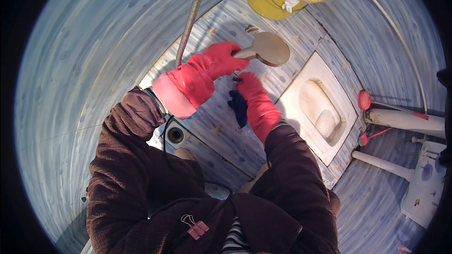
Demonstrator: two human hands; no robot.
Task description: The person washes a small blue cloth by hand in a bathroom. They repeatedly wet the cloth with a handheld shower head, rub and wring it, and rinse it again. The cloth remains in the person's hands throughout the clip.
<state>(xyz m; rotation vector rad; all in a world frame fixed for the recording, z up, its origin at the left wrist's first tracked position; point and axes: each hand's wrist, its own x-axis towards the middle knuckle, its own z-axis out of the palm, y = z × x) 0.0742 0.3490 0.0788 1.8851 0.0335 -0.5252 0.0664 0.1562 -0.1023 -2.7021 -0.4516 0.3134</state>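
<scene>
My left hand (222, 60), in a long red rubber glove, is closed round the handle of a beige-grey shower head (271, 49). Its round face is held over the tiled floor (263, 77), toward the right. Just below it, my right hand (252, 88), in a matching glove and slightly blurred, grips a dark blue cloth (239, 109) that hangs from the fingers close to the floor. A ribbed metal hose (192, 19) runs down behind my left glove, where its lower end is hidden.
To the right, a white squat toilet (293, 101) is set in the floor. A yellow bucket (266, 0) stuffed with white plastic sits at the far wall. Beside the toilet are a red plunger (364, 99) and white pipes (405, 120). A floor drain (175, 135) lies near my left foot.
</scene>
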